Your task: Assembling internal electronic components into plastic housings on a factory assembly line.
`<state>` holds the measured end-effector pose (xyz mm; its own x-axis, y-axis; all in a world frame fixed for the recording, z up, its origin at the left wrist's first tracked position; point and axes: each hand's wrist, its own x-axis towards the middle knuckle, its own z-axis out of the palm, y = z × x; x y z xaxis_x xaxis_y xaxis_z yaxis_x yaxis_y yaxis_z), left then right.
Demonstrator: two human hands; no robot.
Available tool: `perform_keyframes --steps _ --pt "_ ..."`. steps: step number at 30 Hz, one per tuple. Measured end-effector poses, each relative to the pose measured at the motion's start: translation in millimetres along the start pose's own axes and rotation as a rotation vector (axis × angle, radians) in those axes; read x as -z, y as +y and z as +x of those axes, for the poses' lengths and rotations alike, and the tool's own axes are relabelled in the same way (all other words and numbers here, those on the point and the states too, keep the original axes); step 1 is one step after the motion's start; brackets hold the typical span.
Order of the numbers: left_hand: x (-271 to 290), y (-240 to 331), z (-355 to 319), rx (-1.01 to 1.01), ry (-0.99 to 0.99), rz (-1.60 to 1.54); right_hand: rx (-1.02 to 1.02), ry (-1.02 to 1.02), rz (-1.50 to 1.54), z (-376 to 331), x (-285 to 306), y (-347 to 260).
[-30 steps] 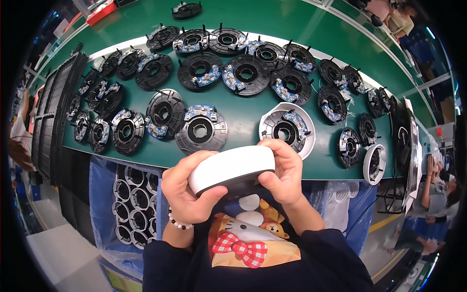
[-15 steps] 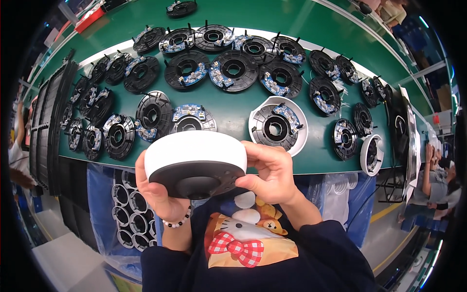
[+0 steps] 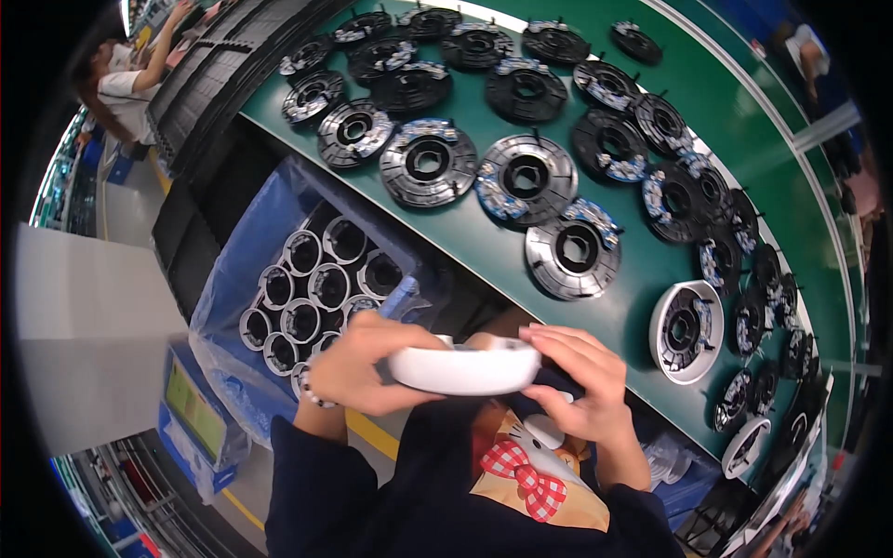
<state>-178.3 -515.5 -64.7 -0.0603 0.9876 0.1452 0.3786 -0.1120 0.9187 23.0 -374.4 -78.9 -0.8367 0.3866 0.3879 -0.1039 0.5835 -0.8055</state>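
Between my two hands is a white round housing (image 3: 470, 372), seen nearly edge-on and a little blurred, held in front of my body below the bench edge. My left hand (image 3: 363, 365) is closed on its left end, with a beaded bracelet at the wrist. Fingers of my right hand (image 3: 584, 383) grip the right end, the thumb below. What lies inside the housing is hidden. The nearest black disc with a blue circuit board (image 3: 574, 251) lies on the bench beyond my hands. Farther right is a white housing (image 3: 662, 337) with a similar disc inside.
Many more black discs (image 3: 526, 90) cover the green bench (image 3: 446, 232). A blue plastic-lined bin (image 3: 223, 307) holding several white-rimmed round parts (image 3: 329, 285) stands below it, on the left. Black trays (image 3: 209, 79) are stacked at the far left. A person (image 3: 126, 88) is beyond.
My view has swung left, bringing the bin nearer the middle. The housing has tipped from showing its dark domed face to nearly edge-on. Both hands still hold it.
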Motion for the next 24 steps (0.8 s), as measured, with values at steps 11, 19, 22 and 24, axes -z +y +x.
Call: perform_keyframes --steps 11,19,22,24 --pt "119 -238 -116 0.754 1.131 0.806 0.142 0.046 -0.493 1 -34 42" --pt "141 -387 -108 0.678 1.606 0.457 0.098 0.052 -0.577 7 -46 40" --pt "144 -404 -80 0.46 1.848 -0.127 0.085 0.05 -0.619 8 -47 41" --pt "139 -426 -71 0.228 1.87 -0.514 0.084 0.058 -0.654 7 -47 42"
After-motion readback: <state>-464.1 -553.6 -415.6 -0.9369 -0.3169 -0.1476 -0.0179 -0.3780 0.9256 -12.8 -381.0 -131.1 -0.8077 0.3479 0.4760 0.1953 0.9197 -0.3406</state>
